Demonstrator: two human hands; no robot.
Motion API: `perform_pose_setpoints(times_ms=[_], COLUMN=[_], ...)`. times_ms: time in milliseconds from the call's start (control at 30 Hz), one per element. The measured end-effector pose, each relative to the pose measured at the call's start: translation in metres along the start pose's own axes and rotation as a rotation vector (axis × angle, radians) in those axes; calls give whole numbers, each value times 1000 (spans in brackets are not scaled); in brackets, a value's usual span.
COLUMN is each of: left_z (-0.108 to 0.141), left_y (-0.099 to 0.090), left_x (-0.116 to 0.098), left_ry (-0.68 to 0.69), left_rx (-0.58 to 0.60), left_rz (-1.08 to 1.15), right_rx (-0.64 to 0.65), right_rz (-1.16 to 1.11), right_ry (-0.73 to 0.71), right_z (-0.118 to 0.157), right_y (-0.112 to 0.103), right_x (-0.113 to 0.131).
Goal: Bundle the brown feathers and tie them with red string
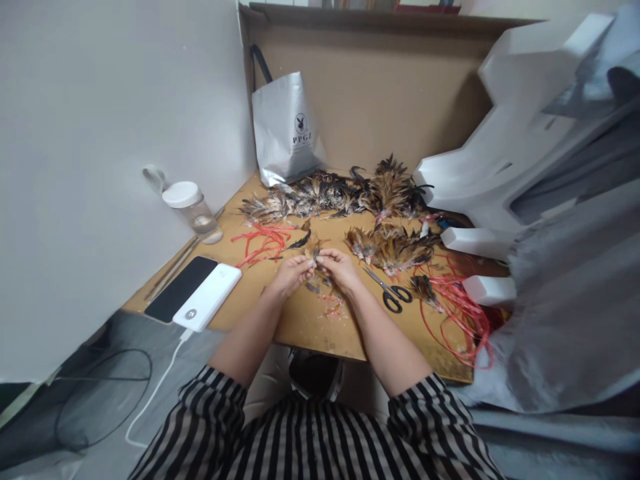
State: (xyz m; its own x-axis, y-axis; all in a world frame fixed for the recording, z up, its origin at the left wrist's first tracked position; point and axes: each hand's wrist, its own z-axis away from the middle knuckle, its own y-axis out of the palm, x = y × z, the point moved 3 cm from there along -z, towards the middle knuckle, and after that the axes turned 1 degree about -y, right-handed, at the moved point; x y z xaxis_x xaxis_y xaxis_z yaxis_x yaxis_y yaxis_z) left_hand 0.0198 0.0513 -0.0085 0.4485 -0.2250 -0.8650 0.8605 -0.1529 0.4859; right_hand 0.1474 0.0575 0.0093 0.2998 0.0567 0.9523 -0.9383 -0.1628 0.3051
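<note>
Both of my hands meet over the middle of the wooden table (300, 323), pinching a small tuft of brown and dark feathers (315, 251). My left hand (293, 273) is closed on its left side, my right hand (340, 269) on its right. Where the fingertips press together, the lower part of the tuft is hidden. Loose feather bits and short red scraps (333, 305) lie just below the hands. Beyond my right hand is a pile of brown feather bunches (393, 247). Black-handled scissors (393, 293) lie to the right of my right forearm.
Red strips (265, 243) lie left, with a tangle of more red strips (465, 310) right. A long feather heap (320, 197) runs along the back beside a silver bag (285, 130). A bottle (193, 210), phone (183, 287) and white power bank (210, 297) stand left; white foam (460, 173) borders the right.
</note>
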Motion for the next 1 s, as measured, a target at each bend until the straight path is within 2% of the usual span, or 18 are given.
perform_pose_setpoints(times_ms=[200, 300, 500, 667, 833, 933, 1000], left_z=[2, 3, 0, 0, 4, 4, 4], left_y=[2, 3, 1, 2, 5, 4, 3], left_x=[-1, -1, 3, 3, -3, -6, -8], left_ry=[-67, -60, -31, -36, -28, 2, 10], left_rx=[85, 74, 41, 16, 29, 28, 39], left_rz=[70, 46, -58, -78, -29, 32, 56], right_rx=[59, 59, -44, -64, -78, -99, -67], right_rz=[29, 65, 76, 102, 46, -12, -19], right_ry=[0, -19, -67, -72, -19, 59, 131], right_z=[1, 1, 2, 4, 2, -1, -2], right_y=[-1, -2, -1, 5, 1, -7, -9], right_x=[3, 3, 4, 5, 3, 0, -3])
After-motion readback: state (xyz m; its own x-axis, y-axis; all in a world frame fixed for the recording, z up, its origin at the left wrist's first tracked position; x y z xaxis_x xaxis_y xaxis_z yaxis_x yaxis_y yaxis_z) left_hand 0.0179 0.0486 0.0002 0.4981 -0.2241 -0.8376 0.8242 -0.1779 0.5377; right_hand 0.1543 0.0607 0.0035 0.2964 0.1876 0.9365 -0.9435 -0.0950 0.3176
